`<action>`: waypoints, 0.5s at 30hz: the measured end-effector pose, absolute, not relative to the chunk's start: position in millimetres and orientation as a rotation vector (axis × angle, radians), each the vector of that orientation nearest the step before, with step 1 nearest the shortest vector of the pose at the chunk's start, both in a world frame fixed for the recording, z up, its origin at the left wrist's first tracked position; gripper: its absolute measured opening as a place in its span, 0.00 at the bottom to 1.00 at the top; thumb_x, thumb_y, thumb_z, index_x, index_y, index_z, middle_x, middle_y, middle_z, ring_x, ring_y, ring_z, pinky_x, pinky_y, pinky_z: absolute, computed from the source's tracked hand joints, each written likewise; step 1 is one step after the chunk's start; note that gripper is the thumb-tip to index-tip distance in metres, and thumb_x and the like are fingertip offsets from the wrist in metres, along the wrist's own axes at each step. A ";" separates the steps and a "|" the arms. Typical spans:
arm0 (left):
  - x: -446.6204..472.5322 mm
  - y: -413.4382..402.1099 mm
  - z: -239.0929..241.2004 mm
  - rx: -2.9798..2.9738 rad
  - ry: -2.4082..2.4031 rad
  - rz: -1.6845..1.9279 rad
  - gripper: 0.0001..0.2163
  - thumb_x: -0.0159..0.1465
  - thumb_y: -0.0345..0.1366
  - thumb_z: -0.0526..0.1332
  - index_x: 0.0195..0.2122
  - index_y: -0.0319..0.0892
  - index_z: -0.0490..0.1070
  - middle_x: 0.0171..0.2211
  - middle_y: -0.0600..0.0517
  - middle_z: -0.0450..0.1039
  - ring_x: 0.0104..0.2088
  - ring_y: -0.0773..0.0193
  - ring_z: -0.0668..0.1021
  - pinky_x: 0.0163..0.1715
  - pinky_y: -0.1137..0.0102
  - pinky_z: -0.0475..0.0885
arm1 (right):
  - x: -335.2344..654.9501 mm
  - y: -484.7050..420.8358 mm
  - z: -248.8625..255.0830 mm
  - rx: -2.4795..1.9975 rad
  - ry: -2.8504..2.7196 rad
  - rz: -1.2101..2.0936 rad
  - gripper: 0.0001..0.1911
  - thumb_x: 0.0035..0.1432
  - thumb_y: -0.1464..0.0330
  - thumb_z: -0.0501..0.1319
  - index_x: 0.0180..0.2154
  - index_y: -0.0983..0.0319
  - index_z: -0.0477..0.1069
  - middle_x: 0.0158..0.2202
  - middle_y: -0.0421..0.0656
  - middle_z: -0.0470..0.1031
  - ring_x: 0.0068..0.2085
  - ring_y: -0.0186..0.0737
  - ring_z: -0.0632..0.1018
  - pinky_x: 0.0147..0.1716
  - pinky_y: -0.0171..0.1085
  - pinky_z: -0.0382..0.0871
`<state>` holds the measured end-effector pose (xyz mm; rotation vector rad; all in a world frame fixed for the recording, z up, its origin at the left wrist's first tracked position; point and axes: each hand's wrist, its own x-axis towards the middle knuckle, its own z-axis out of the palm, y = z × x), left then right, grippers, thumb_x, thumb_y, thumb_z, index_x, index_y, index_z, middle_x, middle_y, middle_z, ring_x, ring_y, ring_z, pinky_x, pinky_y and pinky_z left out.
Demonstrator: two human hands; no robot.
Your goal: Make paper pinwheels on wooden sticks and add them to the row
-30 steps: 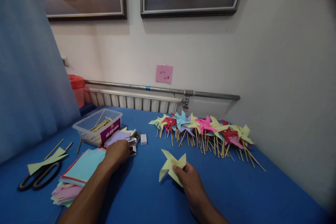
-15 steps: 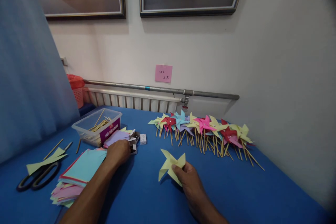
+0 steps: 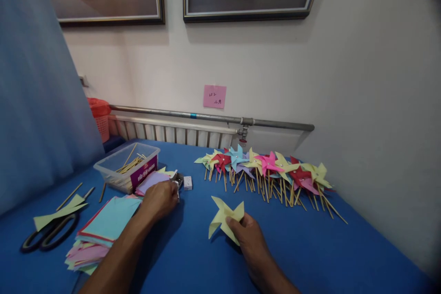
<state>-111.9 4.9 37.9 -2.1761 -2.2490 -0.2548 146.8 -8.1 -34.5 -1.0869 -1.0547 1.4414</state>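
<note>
My right hand (image 3: 248,236) pinches a folded pale-yellow paper pinwheel head (image 3: 223,217) just above the blue table (image 3: 193,257). My left hand (image 3: 159,200) is curled over a small open box of pins (image 3: 178,181) beside a little white box (image 3: 188,183); its fingertips are hidden, so what they hold cannot be made out. A stack of coloured paper squares (image 3: 103,225) lies under my left forearm.
A row of finished pinwheels on sticks (image 3: 268,172) lies at the back right. A clear tub of wooden sticks (image 3: 128,165) stands at the back left. Black scissors (image 3: 48,234) and yellow paper scraps lie at the far left. A radiator and pipe run along the wall.
My left hand has shifted slightly right over the pin box. My right hand keeps the yellow pinwheel head still.
</note>
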 end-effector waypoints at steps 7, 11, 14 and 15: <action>-86.2 -1.0 31.4 -2.560 -1.990 -0.065 0.10 0.58 0.30 0.56 0.32 0.44 0.78 0.36 0.45 0.81 0.39 0.54 0.80 0.35 0.66 0.65 | 148.0 -10.8 -30.3 -1.062 -1.084 1.466 0.24 0.48 0.57 0.71 0.43 0.65 0.78 0.37 0.47 0.84 0.35 0.49 0.82 0.34 0.39 0.75; -81.7 -2.8 31.9 -2.580 -2.000 -0.022 0.10 0.59 0.30 0.56 0.33 0.43 0.78 0.37 0.44 0.81 0.40 0.52 0.81 0.35 0.66 0.66 | 147.4 -9.2 -32.3 -1.077 -1.086 1.443 0.24 0.47 0.56 0.71 0.41 0.65 0.78 0.37 0.48 0.84 0.36 0.51 0.82 0.32 0.38 0.74; -86.1 -0.9 32.2 -2.618 -2.040 -0.149 0.10 0.60 0.30 0.56 0.34 0.44 0.78 0.37 0.47 0.82 0.41 0.55 0.81 0.37 0.67 0.66 | 147.5 -8.1 -35.5 -1.079 -1.083 1.445 0.24 0.47 0.56 0.71 0.42 0.65 0.78 0.36 0.47 0.84 0.36 0.49 0.82 0.33 0.38 0.74; -88.4 0.1 31.5 -2.624 -2.053 -0.191 0.10 0.60 0.30 0.56 0.34 0.45 0.78 0.37 0.48 0.81 0.41 0.57 0.80 0.37 0.68 0.66 | 147.8 -8.0 -36.2 -1.083 -1.083 1.450 0.24 0.47 0.56 0.71 0.42 0.65 0.78 0.36 0.47 0.84 0.35 0.49 0.82 0.33 0.38 0.73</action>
